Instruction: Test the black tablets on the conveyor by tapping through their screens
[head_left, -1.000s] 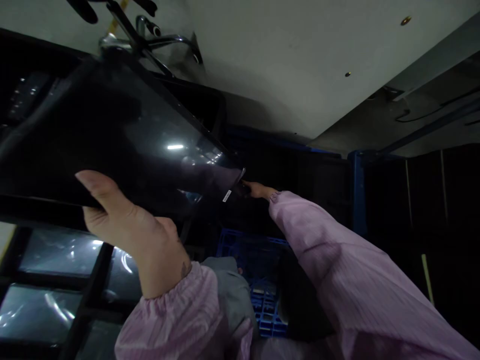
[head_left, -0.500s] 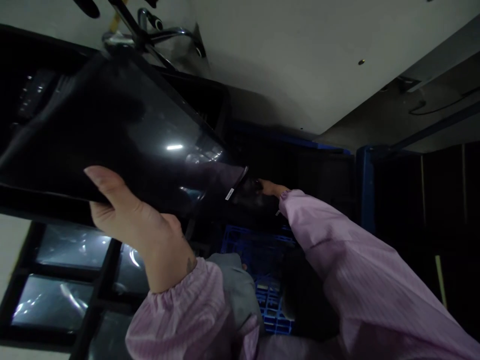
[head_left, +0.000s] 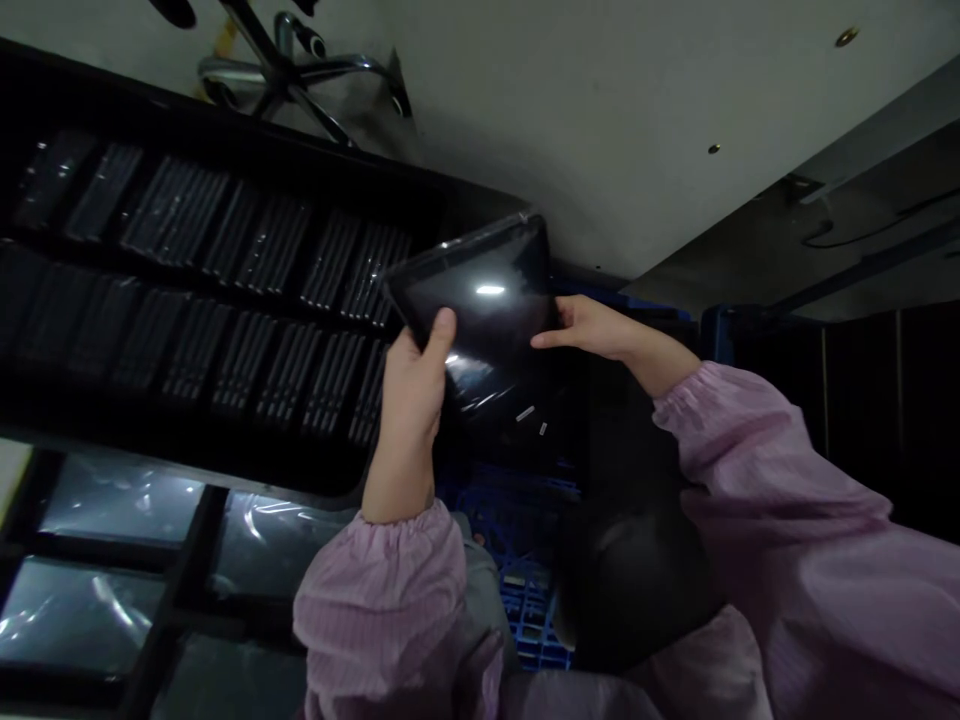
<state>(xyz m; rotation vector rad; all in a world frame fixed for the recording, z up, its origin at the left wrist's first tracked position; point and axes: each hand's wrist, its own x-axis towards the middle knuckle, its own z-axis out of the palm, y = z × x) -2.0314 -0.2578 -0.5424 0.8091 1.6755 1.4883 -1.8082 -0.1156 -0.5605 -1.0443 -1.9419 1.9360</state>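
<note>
Both of my hands hold a flat black screen panel (head_left: pixel 499 325) with a glossy, film-like surface that reflects a light. It is tilted, and two small white labels show near its lower end. My left hand (head_left: pixel 411 385) grips the left edge with the thumb on the face. On the opposite edge, my right hand (head_left: pixel 589 325) is closed with its thumb on the front; its other fingers are partly hidden behind. Just left of the panel is a long black bin (head_left: pixel 247 445) with two rows of thin dark panels (head_left: pixel 277 245) standing on edge.
Below the bin, a black divided tray (head_left: pixel 196 545) holds shiny film-covered panels (head_left: pixel 120 500). A blue plastic pallet (head_left: pixel 536 600) lies near my legs. A chair base (head_left: pixel 281 75) stands beyond the bin, and a pale board (head_left: pixel 585 130) overhangs the upper right.
The panel has moved right and away from over the bin, uncovering its rows. My right hand has come up from the dark area onto the panel's right edge; my left hand moved right with it.
</note>
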